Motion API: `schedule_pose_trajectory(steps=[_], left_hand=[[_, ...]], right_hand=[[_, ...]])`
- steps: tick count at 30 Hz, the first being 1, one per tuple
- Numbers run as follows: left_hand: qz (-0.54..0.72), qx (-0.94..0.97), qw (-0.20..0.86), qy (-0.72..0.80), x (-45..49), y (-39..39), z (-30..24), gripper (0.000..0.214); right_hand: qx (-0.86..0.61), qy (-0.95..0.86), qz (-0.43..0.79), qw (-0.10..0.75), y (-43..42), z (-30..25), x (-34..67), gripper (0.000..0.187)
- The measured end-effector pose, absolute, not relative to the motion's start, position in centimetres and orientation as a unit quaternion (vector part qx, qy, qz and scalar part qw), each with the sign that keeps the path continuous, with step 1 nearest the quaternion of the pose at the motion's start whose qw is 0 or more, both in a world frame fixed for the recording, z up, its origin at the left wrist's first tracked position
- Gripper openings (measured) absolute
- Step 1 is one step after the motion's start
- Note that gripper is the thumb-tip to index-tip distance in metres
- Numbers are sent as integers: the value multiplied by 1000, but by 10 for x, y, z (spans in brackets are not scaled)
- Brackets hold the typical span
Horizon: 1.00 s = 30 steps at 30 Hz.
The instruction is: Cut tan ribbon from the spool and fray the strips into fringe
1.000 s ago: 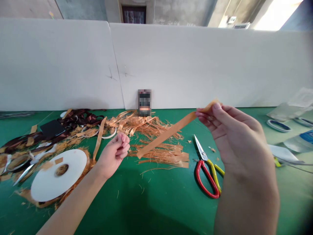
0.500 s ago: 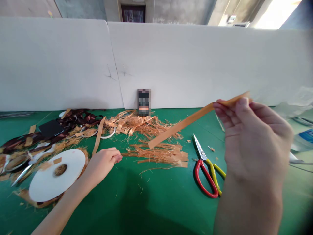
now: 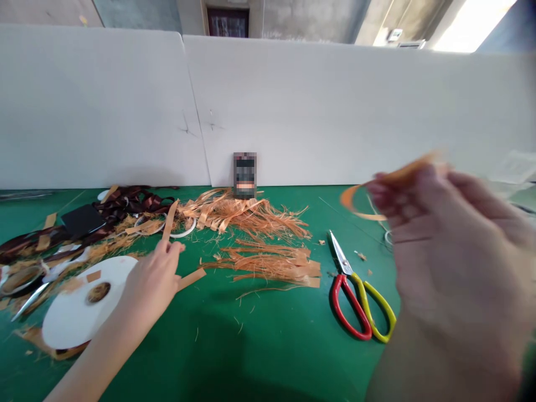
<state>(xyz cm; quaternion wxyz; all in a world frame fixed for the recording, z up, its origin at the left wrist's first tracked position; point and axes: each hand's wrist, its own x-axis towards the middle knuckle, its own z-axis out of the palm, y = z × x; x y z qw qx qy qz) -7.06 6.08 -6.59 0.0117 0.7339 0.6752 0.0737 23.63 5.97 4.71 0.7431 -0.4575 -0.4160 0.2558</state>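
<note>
My right hand [image 3: 452,245] is raised at the right and blurred by motion. Its thumb and fingers pinch a short orange ribbon strip [image 3: 360,198], which curls back in a loop to the hand's left. My left hand [image 3: 148,282] lies low on the green table [image 3: 259,335] beside a white ribbon spool [image 3: 71,321]. Its fingers are closed on the orange ribbon from the spool, and a loose end [image 3: 191,277] sticks out to the right of the hand. Another orange length [image 3: 170,215] rises just beyond its fingertips.
Red-and-yellow scissors [image 3: 355,296] lie right of centre. Piles of frayed orange ribbon [image 3: 268,262] cover the middle. Dark brown ribbons [image 3: 125,201] and a black flat object [image 3: 81,219] lie at the left. A white partition [image 3: 293,111] closes the back.
My left hand has dropped from mid-air to the spool and closed on its ribbon. My right hand has moved right and nearer, and its straight strip now curls.
</note>
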Motion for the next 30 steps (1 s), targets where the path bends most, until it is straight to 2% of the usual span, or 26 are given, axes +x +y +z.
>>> schedule_pose_trajectory(steps=[3,5,7,10,14,21,23,26,30], left_hand=[[182,739,152,631,-34,56,-43,17],[268,751,193,571,-11,53,-23,20],[366,745,213,515,7,52,-4,20],[466,688,298,470,21,56,17,23],[495,620,438,423,30,64,22,20],[550,463,582,381,39,59,19,7],[561,438,595,374,39,58,20,9],[613,424,552,373,36,61,21,11],[640,421,527,367,32,64,23,16]], right_hand=[[-445,-461,418,644,55,49,219,9],[-449,-484,497,563,55,48,211,10],[-446,-487,535,527,56,48,207,8],[-453,-492,552,498,56,47,201,9],[-468,-523,540,465,54,45,197,11],[-445,-543,564,435,54,47,195,9],[-443,-540,573,429,53,48,196,8],[-456,-531,572,427,52,50,197,11],[-451,-506,575,458,50,53,196,14]])
